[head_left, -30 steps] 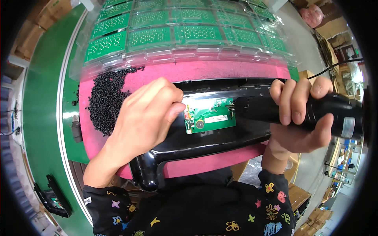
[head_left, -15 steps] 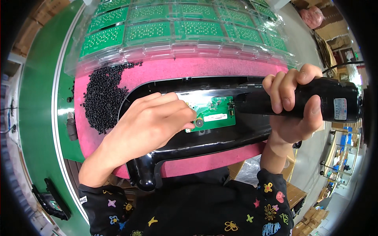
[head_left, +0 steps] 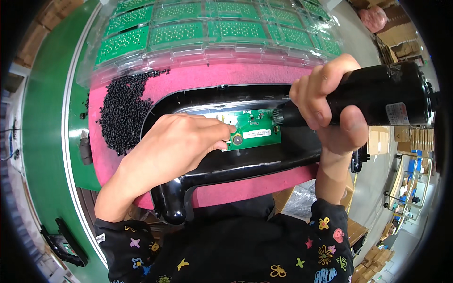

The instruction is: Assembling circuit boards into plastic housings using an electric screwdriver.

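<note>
A black electric screwdriver (head_left: pixel 373 96) lies nearly level in my right hand (head_left: pixel 330 101), with the fingers wrapped round its front part. Its narrow tip end reaches the right end of a green circuit board (head_left: pixel 255 137), and the very tip is hard to make out. The board sits inside a long, glossy black plastic housing (head_left: pixel 236 165) with a handle-like leg at its lower left. At the board's left end my left hand (head_left: pixel 177 144) is closed, thumb and fingertips pinching its edge. The hand hides that end and part of the housing.
A heap of tiny black screw-like pieces (head_left: pixel 120 113) lies on the pink mat (head_left: pixel 245 73), left of the housing. Clear plastic trays of green boards (head_left: pixel 179 33) stand along the far side. Another black housing (head_left: pixel 63 243) lies at lower left. Cartons and a rack (head_left: pixel 408 184) stand at right.
My right hand has brought the screwdriver left and slightly up, with its tip end now over the board's right end. My left hand stays at the board; the housing has shifted slightly.
</note>
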